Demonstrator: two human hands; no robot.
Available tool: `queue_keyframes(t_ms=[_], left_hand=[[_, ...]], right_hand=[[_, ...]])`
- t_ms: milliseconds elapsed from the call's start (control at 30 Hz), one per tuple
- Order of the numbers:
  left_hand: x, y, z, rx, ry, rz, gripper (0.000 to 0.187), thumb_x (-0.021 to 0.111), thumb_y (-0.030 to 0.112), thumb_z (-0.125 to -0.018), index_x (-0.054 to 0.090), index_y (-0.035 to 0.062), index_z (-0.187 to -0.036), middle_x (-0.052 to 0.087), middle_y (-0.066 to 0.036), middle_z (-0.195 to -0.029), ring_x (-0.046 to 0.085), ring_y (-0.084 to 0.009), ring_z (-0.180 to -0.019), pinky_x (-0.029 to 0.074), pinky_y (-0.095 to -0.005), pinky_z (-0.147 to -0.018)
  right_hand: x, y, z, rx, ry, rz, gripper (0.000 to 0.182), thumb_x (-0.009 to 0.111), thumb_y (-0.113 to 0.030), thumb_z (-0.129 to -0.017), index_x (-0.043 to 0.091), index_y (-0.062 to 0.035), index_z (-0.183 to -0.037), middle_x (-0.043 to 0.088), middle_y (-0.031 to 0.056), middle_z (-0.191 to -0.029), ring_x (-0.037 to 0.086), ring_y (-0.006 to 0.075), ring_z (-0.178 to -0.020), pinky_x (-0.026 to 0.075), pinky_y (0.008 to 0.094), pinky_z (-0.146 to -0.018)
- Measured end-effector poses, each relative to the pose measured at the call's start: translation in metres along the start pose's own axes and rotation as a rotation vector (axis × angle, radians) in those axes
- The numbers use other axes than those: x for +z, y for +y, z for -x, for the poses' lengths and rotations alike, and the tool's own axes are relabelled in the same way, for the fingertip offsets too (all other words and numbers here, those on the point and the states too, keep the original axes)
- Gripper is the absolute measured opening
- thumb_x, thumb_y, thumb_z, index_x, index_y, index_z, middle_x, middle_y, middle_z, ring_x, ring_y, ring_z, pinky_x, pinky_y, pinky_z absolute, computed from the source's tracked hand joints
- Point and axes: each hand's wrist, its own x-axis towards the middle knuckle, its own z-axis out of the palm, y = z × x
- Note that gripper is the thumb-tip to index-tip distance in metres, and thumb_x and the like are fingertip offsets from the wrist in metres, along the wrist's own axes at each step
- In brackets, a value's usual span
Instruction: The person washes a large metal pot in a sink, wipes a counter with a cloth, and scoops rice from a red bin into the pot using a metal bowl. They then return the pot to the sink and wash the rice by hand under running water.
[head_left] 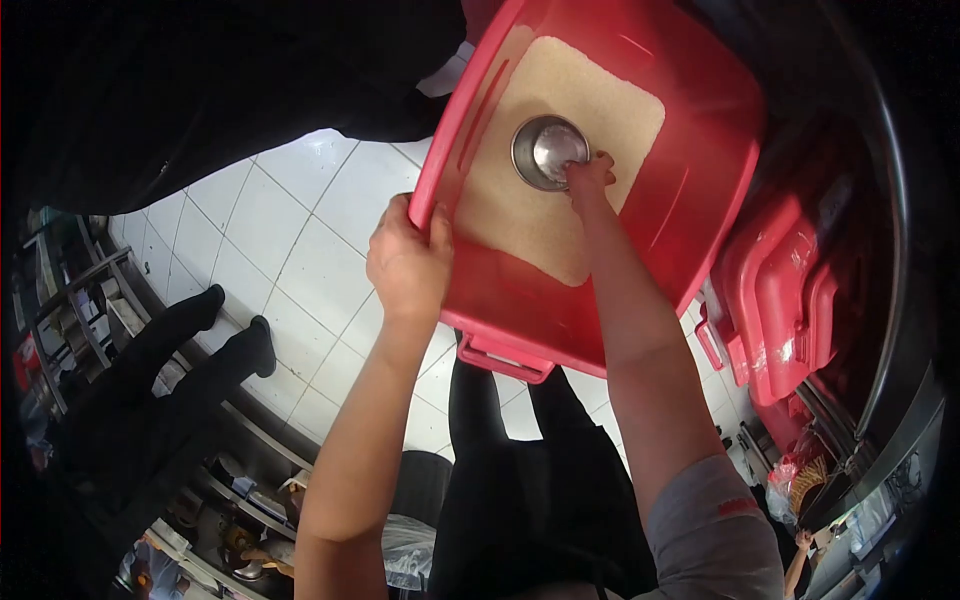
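Observation:
A deep red plastic bin [700, 150] fills the upper middle of the head view. A layer of fine, pale yellowish grain [520, 230] covers part of its bottom. Inside, a round metal cup [522, 150] rests at the grain with its shiny interior facing me. My right hand [592, 174] reaches down into the bin and is closed on the cup's near right rim. My left hand [408, 262] wraps over the bin's left rim, fingers on the outer side and thumb inside.
Red plastic lids or bins [780, 290] stand stacked to the right, beside a dark rounded metal edge [890, 200]. White floor tiles [310, 220] lie below. At left, a person in dark trousers [200, 360] stands near shelves [240, 490] with assorted items. Dark cloth [230, 90] covers the upper left.

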Motion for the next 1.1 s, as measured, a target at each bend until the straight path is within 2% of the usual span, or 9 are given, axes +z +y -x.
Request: queue_keyframes(t_ms=[133,267,367,433,500,667,700,800,1100], left_hand=[[-0.001,-0.002,0.001,-0.003,-0.021,0.027,0.022,0.058,0.021,-0.082,0.056,-0.0001,-0.087,0.06,-0.017,-0.069,0.058,-0.0313,-0.062,0.046,-0.0358,-0.062],[0.001,-0.004,0.0,0.02,-0.008,0.058,0.02,0.058,0.019,-0.082,0.056,-0.0006,-0.086,0.06,-0.017,-0.069,0.058,-0.0297,-0.061,0.045,-0.0352,-0.061],[0.003,-0.005,-0.002,0.011,-0.024,0.035,0.019,0.058,0.019,-0.08,0.056,0.0021,-0.087,0.06,-0.015,-0.075,0.058,-0.0323,-0.066,0.046,-0.039,-0.062],[0.001,-0.005,-0.002,-0.021,-0.049,0.017,0.018,0.058,0.02,-0.079,0.056,0.0035,-0.087,0.06,-0.014,-0.078,0.058,-0.0339,-0.069,0.046,-0.0411,-0.062],[0.0,-0.001,-0.002,-0.06,-0.067,0.012,0.019,0.058,0.02,-0.079,0.056,0.0035,-0.088,0.06,-0.014,-0.079,0.058,-0.0341,-0.069,0.046,-0.0415,-0.062],[-0.002,0.001,-0.002,-0.02,-0.046,-0.043,0.02,0.058,0.022,-0.079,0.055,0.0035,-0.087,0.06,-0.014,-0.081,0.058,-0.0345,-0.07,0.046,-0.0421,-0.062],[-0.003,0.001,-0.002,-0.022,-0.045,-0.048,0.02,0.057,0.022,-0.08,0.055,0.0036,-0.087,0.06,-0.014,-0.081,0.058,-0.0345,-0.07,0.046,-0.0421,-0.062],[-0.004,0.002,-0.002,-0.051,-0.071,-0.036,0.02,0.057,0.023,-0.08,0.055,0.0038,-0.087,0.06,-0.014,-0.081,0.058,-0.0345,-0.07,0.046,-0.0422,-0.063],[-0.003,0.002,-0.001,-0.036,-0.024,-0.06,0.023,0.057,0.024,-0.079,0.057,0.0041,-0.089,0.061,-0.014,-0.08,0.059,-0.0336,-0.072,0.046,-0.0413,-0.065]], right_hand=[[-0.007,-0.048,0.007,0.031,-0.098,0.042,0.081,0.051,0.001,-0.074,0.011,-0.0247,-0.139,0.015,0.0194,-0.138,0.039,0.0422,-0.113,0.037,0.0427,-0.096],[-0.032,-0.084,0.009,-0.788,0.312,0.347,0.073,0.048,0.001,-0.077,0.016,-0.0242,-0.137,0.01,0.0182,-0.14,0.023,0.0426,-0.123,0.035,0.0505,-0.096],[-0.027,-0.076,0.009,-0.787,0.368,1.002,0.07,0.049,0.0,-0.077,0.02,-0.0254,-0.136,0.01,0.0174,-0.14,0.017,0.045,-0.123,0.036,0.0535,-0.093],[0.003,-0.033,0.014,-0.721,0.12,1.165,0.067,0.051,-0.002,-0.077,0.025,-0.0276,-0.133,0.01,0.0163,-0.139,0.02,0.0492,-0.119,0.037,0.0571,-0.089],[0.026,-0.012,0.049,-0.601,-0.079,1.171,0.07,0.057,-0.007,-0.071,0.028,-0.0233,-0.132,0.016,0.0209,-0.136,0.022,0.0452,-0.121,0.035,0.0549,-0.09],[0.01,-0.005,0.067,-0.248,-0.434,0.72,0.068,0.054,-0.005,-0.069,0.033,-0.0244,-0.131,0.025,0.0176,-0.131,0.04,0.0392,-0.109,0.047,0.0408,-0.083],[-0.003,-0.015,0.071,-0.105,-0.577,0.495,0.072,0.051,0.001,-0.065,0.033,-0.0196,-0.131,0.033,0.0152,-0.126,0.052,0.0334,-0.097,0.052,0.0403,-0.074],[-0.017,-0.002,0.06,0.058,-0.819,0.124,0.078,0.05,0.003,-0.062,0.027,-0.0181,-0.134,0.039,0.0126,-0.12,0.052,0.0312,-0.096,0.054,0.0438,-0.068],[-0.086,-0.041,0.102,0.176,-0.673,-0.403,0.085,0.043,0.008,-0.058,0.02,-0.0159,-0.137,0.037,0.013,-0.126,0.051,0.0317,-0.103,0.052,0.0503,-0.072]])
